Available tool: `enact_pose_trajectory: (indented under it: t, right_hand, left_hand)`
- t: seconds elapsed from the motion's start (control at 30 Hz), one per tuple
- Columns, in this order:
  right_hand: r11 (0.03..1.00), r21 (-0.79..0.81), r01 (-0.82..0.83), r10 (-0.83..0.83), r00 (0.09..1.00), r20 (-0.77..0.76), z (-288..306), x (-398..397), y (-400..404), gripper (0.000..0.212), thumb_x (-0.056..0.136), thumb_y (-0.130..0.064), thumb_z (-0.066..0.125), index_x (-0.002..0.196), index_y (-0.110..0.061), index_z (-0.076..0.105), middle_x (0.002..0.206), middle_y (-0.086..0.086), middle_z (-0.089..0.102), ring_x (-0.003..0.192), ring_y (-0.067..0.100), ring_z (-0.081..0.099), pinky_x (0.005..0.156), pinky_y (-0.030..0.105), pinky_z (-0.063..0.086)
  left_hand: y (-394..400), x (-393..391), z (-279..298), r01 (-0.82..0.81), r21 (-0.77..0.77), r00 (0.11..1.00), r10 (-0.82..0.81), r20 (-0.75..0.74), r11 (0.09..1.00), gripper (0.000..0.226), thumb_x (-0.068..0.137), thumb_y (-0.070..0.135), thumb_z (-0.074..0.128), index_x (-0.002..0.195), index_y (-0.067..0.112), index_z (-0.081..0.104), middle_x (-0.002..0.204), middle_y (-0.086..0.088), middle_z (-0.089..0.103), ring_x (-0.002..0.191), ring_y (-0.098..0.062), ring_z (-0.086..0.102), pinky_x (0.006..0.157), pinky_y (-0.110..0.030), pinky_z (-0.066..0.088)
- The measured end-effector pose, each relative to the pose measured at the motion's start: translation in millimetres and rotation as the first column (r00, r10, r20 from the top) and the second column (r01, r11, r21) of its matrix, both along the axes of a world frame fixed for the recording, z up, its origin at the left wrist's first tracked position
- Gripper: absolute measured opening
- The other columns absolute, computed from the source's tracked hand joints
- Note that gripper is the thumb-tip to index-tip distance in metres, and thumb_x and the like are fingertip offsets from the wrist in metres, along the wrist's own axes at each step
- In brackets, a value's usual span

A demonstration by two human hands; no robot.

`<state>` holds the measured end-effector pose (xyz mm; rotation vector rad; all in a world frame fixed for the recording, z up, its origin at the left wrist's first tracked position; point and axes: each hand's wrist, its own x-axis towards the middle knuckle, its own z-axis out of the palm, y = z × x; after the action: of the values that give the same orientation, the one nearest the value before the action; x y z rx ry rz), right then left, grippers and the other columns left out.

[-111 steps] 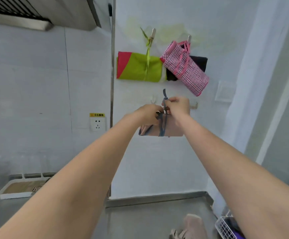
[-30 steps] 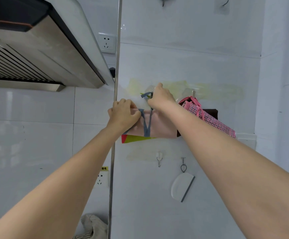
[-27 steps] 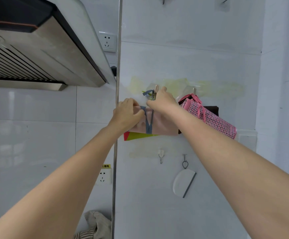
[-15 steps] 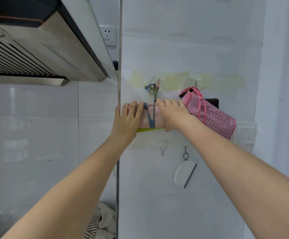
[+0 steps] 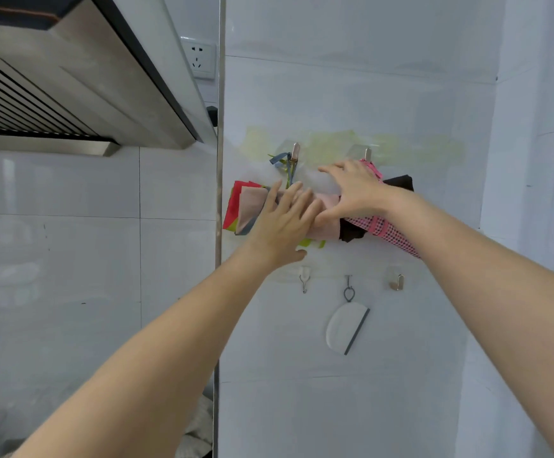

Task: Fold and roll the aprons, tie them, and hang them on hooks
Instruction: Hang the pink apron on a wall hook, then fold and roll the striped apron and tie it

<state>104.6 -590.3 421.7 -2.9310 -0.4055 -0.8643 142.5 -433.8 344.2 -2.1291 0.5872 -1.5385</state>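
A rolled pale pink apron with a blue tie hangs from the left upper hook, over a red and green apron. My left hand lies flat on the pink roll with straight fingers. My right hand is spread over the roll's right end, fingers straight. A pink checked apron and a black one hang from the right upper hook, partly hidden by my right arm.
A range hood juts out at upper left, beside a metal corner strip. Below the aprons are three small hooks; a white scraper hangs from the middle one. A wall socket sits above. Cloth lies at the bottom.
The pink roll has gone up onto the left upper hook. Both hands have let go of the tie and roll and now lie spread flat on it.
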Motion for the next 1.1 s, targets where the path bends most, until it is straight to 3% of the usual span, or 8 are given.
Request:
enact_pose_trajectory:
  t: [0.13,0.27,0.37,0.53,0.67,0.8,1.0,1.1]
  right_hand:
    - [0.965,-0.079,0.250,-0.255,0.965,-0.059,-10.4,-2.4,-29.6,0.125,0.065,-0.048,0.079,0.149,-0.022,-0.009,0.156,0.011,0.000,0.143,0.032,0.001,0.114,0.051,0.006]
    - [0.860,-0.373,0.348,-0.264,0.929,0.258,-31.0,2.4,-27.7,0.085,0.082,-0.016,0.064,0.147,-0.021,0.010,0.148,0.007,0.023,0.137,0.030,0.020,0.112,0.050,0.018]
    - [0.828,-0.472,0.301,-0.169,0.938,0.302,-38.6,4.5,-27.8,0.073,0.085,-0.010,0.057,0.145,-0.022,0.016,0.144,0.001,0.026,0.137,0.026,0.020,0.113,0.050,0.015]
    - [0.870,-0.416,0.266,-0.195,0.959,0.205,-50.3,9.3,-19.8,0.098,0.074,-0.039,0.072,0.147,-0.017,0.009,0.150,0.010,0.012,0.141,0.031,0.006,0.112,0.058,0.006]
    - [0.933,-0.350,0.083,0.084,0.896,0.435,-76.6,4.6,11.1,0.077,0.075,-0.040,0.061,0.139,-0.008,0.032,0.144,0.015,0.031,0.133,0.031,0.024,0.109,0.055,0.018]
    - [0.904,-0.408,-0.130,0.372,0.711,0.597,-119.4,7.0,67.8,0.042,0.061,-0.011,0.055,0.103,-0.008,0.051,0.101,0.014,0.059,0.091,0.029,0.048,0.073,0.036,0.044]
    - [0.912,-0.212,-0.352,0.346,0.936,-0.066,-235.9,-8.9,186.6,0.046,0.083,-0.007,0.051,0.128,-0.007,0.042,0.118,0.011,0.048,0.103,0.028,0.052,0.069,0.036,0.045]
    - [0.931,-0.074,-0.358,0.279,0.825,-0.491,-311.1,8.7,242.3,0.039,0.085,-0.020,0.052,0.122,-0.016,0.040,0.109,0.008,0.050,0.102,0.027,0.055,0.074,0.034,0.045]
  left_hand:
    - [-9.7,5.9,6.2,-0.083,-0.025,0.996,0.082,-0.027,0.996,0.084,0.046,0.040,0.084,0.121,0.019,0.053,0.129,-0.005,0.054,0.117,-0.027,0.052,0.106,-0.048,0.033]
    - [-15.9,13.9,6.9,-0.016,-0.034,0.995,0.019,0.096,0.999,0.041,0.048,0.016,0.075,0.087,0.022,0.063,0.082,0.006,0.063,0.084,-0.019,0.063,0.097,-0.041,0.046]
    - [-19.5,16.4,0.8,-0.015,-0.056,0.991,0.022,0.134,0.998,0.036,0.055,0.012,0.073,0.087,0.021,0.061,0.085,0.005,0.063,0.088,-0.020,0.063,0.098,-0.040,0.044]
    - [-26.2,17.3,-21.8,0.192,-0.083,0.975,-0.180,0.133,0.978,0.044,0.063,0.010,0.051,0.106,0.010,0.046,0.113,-0.007,0.062,0.104,-0.027,0.058,0.100,-0.044,0.041]
    - [-7.8,2.6,-56.4,0.357,-0.110,0.932,-0.346,0.108,0.928,0.037,0.064,0.014,0.040,0.100,0.009,0.044,0.106,-0.012,0.062,0.096,-0.026,0.043,0.089,-0.037,0.034]
    - [43.5,-10.9,-93.7,0.236,-0.111,0.971,-0.229,0.075,0.965,0.037,0.066,0.013,0.038,0.102,0.008,0.043,0.092,-0.014,0.063,0.089,-0.026,0.040,0.081,-0.037,0.034]
    - [168.1,-38.8,-200.3,-0.034,0.054,0.900,0.054,-0.433,0.998,0.057,0.060,0.024,0.068,0.113,0.007,0.055,0.105,-0.010,0.065,0.090,-0.024,0.062,0.069,-0.030,0.049]
    - [227.6,-61.4,-250.1,-0.179,0.153,0.566,0.229,-0.792,0.972,0.055,0.089,0.018,0.049,0.140,0.010,0.032,0.137,-0.011,0.039,0.115,-0.027,0.051,0.089,-0.037,0.045]
